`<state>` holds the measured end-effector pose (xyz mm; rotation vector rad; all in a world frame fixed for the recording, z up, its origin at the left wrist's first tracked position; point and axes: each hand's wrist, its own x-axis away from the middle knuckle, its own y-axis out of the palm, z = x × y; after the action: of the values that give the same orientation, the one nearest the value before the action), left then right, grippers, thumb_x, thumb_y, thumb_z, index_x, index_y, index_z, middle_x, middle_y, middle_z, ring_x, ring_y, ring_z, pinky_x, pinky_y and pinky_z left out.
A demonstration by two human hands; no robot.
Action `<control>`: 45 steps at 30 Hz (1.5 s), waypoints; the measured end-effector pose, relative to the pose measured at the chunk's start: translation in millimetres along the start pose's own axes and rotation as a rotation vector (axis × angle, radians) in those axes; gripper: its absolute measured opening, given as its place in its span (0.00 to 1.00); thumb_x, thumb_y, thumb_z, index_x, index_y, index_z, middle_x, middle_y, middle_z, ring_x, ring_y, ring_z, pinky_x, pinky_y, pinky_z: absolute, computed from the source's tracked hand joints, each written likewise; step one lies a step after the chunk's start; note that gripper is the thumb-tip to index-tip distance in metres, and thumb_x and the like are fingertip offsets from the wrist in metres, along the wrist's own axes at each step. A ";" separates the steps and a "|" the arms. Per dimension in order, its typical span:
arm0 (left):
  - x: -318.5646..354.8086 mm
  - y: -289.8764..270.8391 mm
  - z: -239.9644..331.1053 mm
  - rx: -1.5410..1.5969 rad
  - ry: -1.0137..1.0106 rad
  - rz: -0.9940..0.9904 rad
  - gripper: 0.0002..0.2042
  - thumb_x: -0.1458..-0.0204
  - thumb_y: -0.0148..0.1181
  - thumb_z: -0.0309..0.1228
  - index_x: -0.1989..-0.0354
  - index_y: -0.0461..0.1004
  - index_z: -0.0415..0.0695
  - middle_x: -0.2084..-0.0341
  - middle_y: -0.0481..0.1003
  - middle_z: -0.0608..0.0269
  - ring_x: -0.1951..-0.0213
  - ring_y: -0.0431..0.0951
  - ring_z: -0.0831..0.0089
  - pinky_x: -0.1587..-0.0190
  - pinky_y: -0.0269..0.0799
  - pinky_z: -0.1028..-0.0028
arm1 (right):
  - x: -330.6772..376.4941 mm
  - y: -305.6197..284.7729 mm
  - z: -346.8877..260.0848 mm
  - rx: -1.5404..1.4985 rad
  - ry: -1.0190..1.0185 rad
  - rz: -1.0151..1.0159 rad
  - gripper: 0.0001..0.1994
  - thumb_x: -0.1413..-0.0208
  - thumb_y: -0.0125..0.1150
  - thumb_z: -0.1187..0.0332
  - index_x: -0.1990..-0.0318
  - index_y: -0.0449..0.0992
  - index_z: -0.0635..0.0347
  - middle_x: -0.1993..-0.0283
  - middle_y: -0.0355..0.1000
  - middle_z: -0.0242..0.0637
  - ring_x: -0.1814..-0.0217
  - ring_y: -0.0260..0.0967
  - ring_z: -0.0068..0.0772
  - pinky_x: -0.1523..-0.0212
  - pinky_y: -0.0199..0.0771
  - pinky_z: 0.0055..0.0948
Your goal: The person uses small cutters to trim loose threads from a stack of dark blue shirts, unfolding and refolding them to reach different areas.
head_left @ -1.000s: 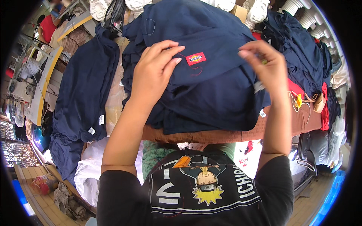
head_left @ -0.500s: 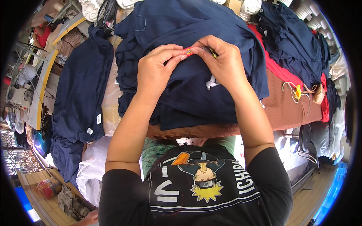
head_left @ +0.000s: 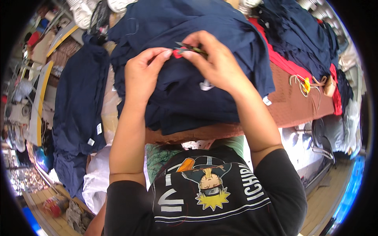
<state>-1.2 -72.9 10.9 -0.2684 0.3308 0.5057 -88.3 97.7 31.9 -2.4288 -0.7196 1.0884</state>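
Note:
Over a heap of dark navy cloth [head_left: 177,106], both my hands meet near the top middle. My left hand [head_left: 142,70] is closed in a pinch between thumb and fingers on a small red piece [head_left: 178,53], whose kind I cannot make out. A pair of thread snips [head_left: 199,50] lies in my closed right hand [head_left: 215,63]. Their dark pointed blades stand apart beside the red piece, directed toward my left fingertips. A small white strip [head_left: 205,85] hangs on the navy cloth below my right hand.
A brown cloth covers the table [head_left: 289,104] under the heap. More navy garments [head_left: 76,102] lie at left, and another navy pile [head_left: 299,39] at right by a red strip of cloth [head_left: 275,55]. A yellow item with cords [head_left: 306,84] rests near the right edge.
Both hands have shifted left within the view, as has the whole scene slightly. The snips' blades now show spread at the red piece; before, they pointed back within my right hand.

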 end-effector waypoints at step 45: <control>5.5 -38.3 21.0 -0.587 -0.049 0.127 0.20 0.50 0.66 0.34 0.52 0.74 0.34 0.56 0.78 0.48 0.56 0.79 0.65 0.50 0.73 0.70 | 66.3 -134.2 -5.9 0.022 0.020 0.626 0.11 0.43 0.66 0.66 0.54 0.78 0.58 0.71 0.68 0.20 0.74 0.56 0.08 0.73 0.53 0.11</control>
<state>28.1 -95.8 34.4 -0.8065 0.1448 0.7287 -85.6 242.9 68.6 -2.7110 0.0861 1.2661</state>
